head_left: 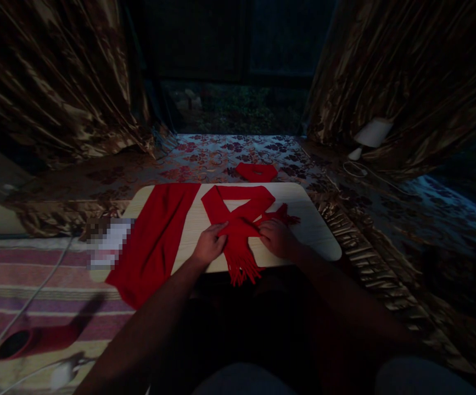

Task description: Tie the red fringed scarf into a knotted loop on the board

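Observation:
A red fringed scarf (238, 193) lies in a loop on a small pale wooden table (303, 204). Its two ends cross at the front, and one fringed end hangs over the near edge. My left hand (212, 242) pinches the scarf at the left side of the crossing. On the right side of that crossing, my right hand (278, 237) has its fingers closed on the cloth. The other fringed end pokes out beyond my right hand. A wide red cloth (161, 236) drapes across the table's left part and over its near edge.
A folded red piece (257, 172) rests beyond the table on the patterned sill cover (205, 153). A small white lamp (371, 134) stands at the right. On the striped cloth at left lie a red cylinder (42, 339) and a white plug (62, 374) with cables.

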`<state>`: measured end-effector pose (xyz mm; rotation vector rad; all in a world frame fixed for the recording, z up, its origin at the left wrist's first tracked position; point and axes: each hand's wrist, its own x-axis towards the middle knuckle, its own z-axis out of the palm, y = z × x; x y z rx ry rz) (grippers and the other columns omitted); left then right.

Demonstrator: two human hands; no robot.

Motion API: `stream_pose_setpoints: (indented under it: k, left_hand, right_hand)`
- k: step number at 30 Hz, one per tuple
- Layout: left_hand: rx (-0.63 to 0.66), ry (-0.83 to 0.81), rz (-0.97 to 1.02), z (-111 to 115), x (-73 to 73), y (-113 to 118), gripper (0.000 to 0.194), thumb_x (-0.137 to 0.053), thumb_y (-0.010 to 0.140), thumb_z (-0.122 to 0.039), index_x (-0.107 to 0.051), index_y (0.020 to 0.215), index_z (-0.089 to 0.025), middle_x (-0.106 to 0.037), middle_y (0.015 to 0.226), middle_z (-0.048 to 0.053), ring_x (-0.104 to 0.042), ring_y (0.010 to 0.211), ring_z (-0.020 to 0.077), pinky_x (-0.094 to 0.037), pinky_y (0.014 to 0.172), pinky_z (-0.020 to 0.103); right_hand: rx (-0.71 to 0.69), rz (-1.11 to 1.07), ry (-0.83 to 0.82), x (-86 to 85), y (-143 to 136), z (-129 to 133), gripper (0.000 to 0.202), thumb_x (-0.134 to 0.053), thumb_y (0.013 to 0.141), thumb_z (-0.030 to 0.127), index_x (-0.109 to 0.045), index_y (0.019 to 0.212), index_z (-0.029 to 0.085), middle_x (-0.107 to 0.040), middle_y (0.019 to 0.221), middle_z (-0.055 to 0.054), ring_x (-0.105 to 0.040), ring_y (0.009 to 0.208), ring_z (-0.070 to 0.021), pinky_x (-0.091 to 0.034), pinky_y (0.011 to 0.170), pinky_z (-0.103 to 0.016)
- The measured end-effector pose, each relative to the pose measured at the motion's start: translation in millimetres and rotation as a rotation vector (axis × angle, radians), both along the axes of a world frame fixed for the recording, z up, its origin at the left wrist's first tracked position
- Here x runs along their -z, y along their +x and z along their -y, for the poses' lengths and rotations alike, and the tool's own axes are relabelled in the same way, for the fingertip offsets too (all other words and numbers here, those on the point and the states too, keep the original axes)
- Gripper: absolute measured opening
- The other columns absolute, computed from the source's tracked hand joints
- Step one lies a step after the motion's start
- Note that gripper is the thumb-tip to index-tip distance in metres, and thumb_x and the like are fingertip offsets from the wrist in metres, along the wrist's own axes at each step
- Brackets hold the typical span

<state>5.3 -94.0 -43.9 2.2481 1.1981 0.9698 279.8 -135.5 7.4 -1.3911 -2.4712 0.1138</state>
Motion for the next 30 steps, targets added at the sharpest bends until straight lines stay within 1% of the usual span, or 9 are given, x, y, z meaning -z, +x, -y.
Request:
stream_pose_setpoints:
  k: [4,6,10,14,18,21,25,28,30]
  left_hand:
    - [-0.004,-0.015,0.019,2,-4.5,1,0.047,-0.042,0.095,-0.032,-0.068,0.129,-0.015,-0.072,0.126,0.012,-0.066,0.119,0.0244,-0.050,0.108,0.039]
    - [-0.015,-0.032,0.054,4,-6.5,1,0.048,-0.041,0.096,-0.032,-0.066,0.132,-0.015,-0.072,0.125,0.012,-0.065,0.120,0.0247,-0.049,0.108,0.039]
    - [-0.078,-0.089,0.107,7,-8.7,3,0.051,-0.042,0.095,-0.034,-0.057,0.140,-0.014,-0.073,0.121,0.012,-0.068,0.115,0.0251,-0.052,0.102,0.039]
    - [-0.156,-0.186,0.067,9,-10.1,4,0.054,-0.046,0.094,-0.036,-0.049,0.143,-0.012,-0.076,0.106,0.013,-0.074,0.092,0.0264,-0.057,0.085,0.039]
    - [-0.209,-0.161,0.007,8,-9.3,4,0.052,-0.051,0.088,-0.029,-0.049,0.137,-0.013,-0.076,0.103,0.012,-0.073,0.090,0.0285,-0.057,0.082,0.040]
    - [-0.209,-0.119,0.007,8,-6.9,5,0.050,-0.053,0.085,-0.026,-0.051,0.134,-0.015,-0.075,0.111,0.013,-0.072,0.098,0.0290,-0.056,0.085,0.039]
    - [-0.211,-0.126,-0.002,8,-5.2,5,0.054,-0.056,0.084,-0.027,-0.048,0.137,-0.015,-0.075,0.109,0.013,-0.073,0.097,0.0281,-0.056,0.084,0.037]
    - [-0.227,-0.150,-0.011,8,-5.7,5,0.050,-0.056,0.084,-0.028,-0.050,0.133,-0.015,-0.076,0.105,0.013,-0.073,0.091,0.0279,-0.056,0.080,0.037]
    - [-0.233,-0.160,-0.002,8,-5.8,6,0.049,-0.056,0.085,-0.029,-0.051,0.132,-0.015,-0.076,0.103,0.012,-0.073,0.088,0.0273,-0.056,0.078,0.036]
  right_hand:
    - [0.108,-0.093,-0.194,-31.6,4,-22,0.021,-0.048,0.094,0.023,-0.062,0.078,0.017,-0.067,0.082,-0.007,-0.057,0.078,-0.0182,-0.040,0.077,-0.030]
    - [0.057,-0.149,-0.350,-52.8,3,-33,0.024,-0.049,0.095,0.028,-0.058,0.074,0.018,-0.061,0.072,-0.002,-0.051,0.068,-0.0151,-0.037,0.068,-0.027]
    - [-0.103,-0.532,-0.629,-84.2,-12,-52,0.028,-0.056,0.093,0.038,-0.059,0.075,0.018,-0.060,0.071,0.001,-0.053,0.069,-0.0139,-0.042,0.068,-0.025]
    - [-0.037,-1.082,-0.891,-91.1,-53,-71,0.023,-0.065,0.089,0.040,-0.064,0.085,0.018,-0.070,0.077,-0.002,-0.066,0.075,-0.0186,-0.054,0.077,-0.032]
    - [0.071,-1.365,-0.868,-86.8,-102,-97,0.012,-0.071,0.084,0.028,-0.065,0.091,0.019,-0.072,0.082,-0.002,-0.070,0.078,-0.0174,-0.057,0.088,-0.037]
    - [0.186,-1.481,-0.800,-86.4,-130,-117,0.031,-0.069,0.079,0.013,-0.065,0.108,0.020,-0.072,0.085,0.002,-0.070,0.077,-0.0148,-0.055,0.093,-0.038]
    - [0.075,-1.549,-0.752,-92.4,-152,-142,0.064,-0.065,0.077,0.012,-0.053,0.139,0.024,-0.071,0.118,-0.003,-0.069,0.105,-0.0170,-0.049,0.105,-0.040]
    - [0.041,-1.628,-0.618,-95.1,-157,-158,0.071,-0.065,0.076,0.016,-0.047,0.145,0.027,-0.058,0.143,-0.005,-0.059,0.125,-0.0172,-0.045,0.110,-0.037]
    - [0.077,-1.603,-0.594,-91.4,-156,-164,0.070,-0.064,0.077,0.018,-0.046,0.144,0.029,-0.058,0.144,-0.004,-0.058,0.126,-0.0177,-0.048,0.107,-0.038]
